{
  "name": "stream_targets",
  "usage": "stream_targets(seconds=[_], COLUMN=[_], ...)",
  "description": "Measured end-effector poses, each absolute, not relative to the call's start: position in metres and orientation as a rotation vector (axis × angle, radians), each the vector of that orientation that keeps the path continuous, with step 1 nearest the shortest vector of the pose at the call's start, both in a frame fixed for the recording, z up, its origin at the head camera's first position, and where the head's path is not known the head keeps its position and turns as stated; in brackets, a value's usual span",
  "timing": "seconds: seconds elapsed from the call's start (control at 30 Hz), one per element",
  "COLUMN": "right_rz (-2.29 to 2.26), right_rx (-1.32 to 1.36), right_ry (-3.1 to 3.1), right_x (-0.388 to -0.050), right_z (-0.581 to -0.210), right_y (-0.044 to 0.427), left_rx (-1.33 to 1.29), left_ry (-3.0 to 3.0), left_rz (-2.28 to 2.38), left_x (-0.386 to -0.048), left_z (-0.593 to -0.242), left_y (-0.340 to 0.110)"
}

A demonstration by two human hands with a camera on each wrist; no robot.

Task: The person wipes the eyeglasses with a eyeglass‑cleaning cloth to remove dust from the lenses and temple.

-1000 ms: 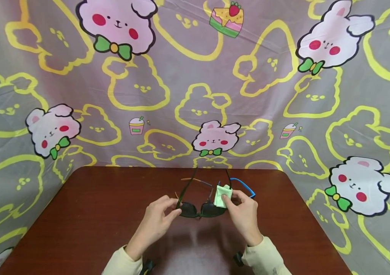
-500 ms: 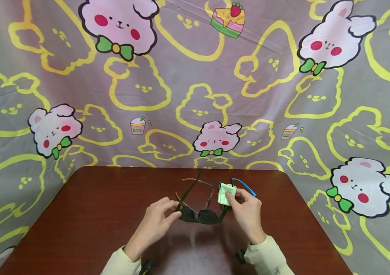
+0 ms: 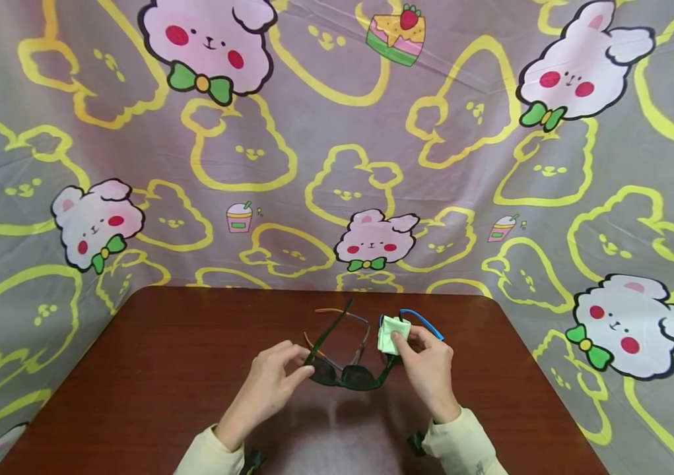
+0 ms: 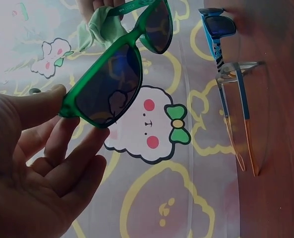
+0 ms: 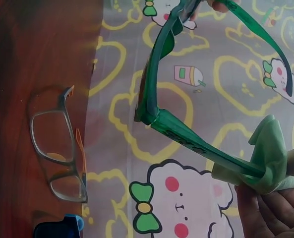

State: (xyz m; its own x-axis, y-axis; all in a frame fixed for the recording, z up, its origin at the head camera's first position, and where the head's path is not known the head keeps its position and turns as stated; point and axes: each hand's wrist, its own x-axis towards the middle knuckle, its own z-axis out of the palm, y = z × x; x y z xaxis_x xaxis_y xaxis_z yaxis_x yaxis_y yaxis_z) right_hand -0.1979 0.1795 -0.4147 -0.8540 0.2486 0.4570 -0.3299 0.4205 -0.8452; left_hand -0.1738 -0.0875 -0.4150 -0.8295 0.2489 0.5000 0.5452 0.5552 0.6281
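Note:
Green-framed sunglasses with dark lenses [image 3: 358, 377] are held up above the table, temples unfolded. My left hand [image 3: 271, 386] pinches the frame's left corner between thumb and fingers, seen close in the left wrist view [image 4: 47, 158]. With my right hand [image 3: 430, 373] I pinch a pale green cloth [image 3: 394, 335]; in the right wrist view the cloth [image 5: 270, 158] wraps round the end of the right temple [image 5: 201, 145]. The far part of that temple is hidden inside the cloth.
Behind the sunglasses, clear-lensed glasses with orange temple tips [image 3: 339, 313] lie on the brown table [image 3: 164, 369]. Blue-framed sunglasses [image 3: 422, 318] lie at their right, partly behind my right hand. A patterned curtain [image 3: 289, 132] hangs past the table's far edge.
My right hand and the cloth have shifted slightly right, off the right lens and onto the temple. The sunglasses have tilted, their right side turned. My left hand keeps its grip.

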Motion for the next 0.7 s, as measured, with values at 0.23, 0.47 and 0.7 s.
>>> stream_targets(seconds=[0.23, 0.47, 0.7], right_rz=[1.435, 1.470, 1.484], right_rx=[0.138, 0.150, 0.138], right_ry=[-2.127, -2.112, -2.137], right_x=[-0.1974, -0.1952, -0.1940], right_z=[-0.4214, -0.4224, -0.4218], right_y=[0.1764, 0.1762, 0.1771], left_rx=[-0.606, -0.592, -0.596], left_ry=[-2.446, -2.414, -2.393], left_rz=[-1.191, -1.207, -1.219], left_x=[-0.1753, -0.1763, -0.1770], left_z=[-0.4134, -0.4141, -0.4141], left_y=[-0.0849, -0.0841, -0.0841])
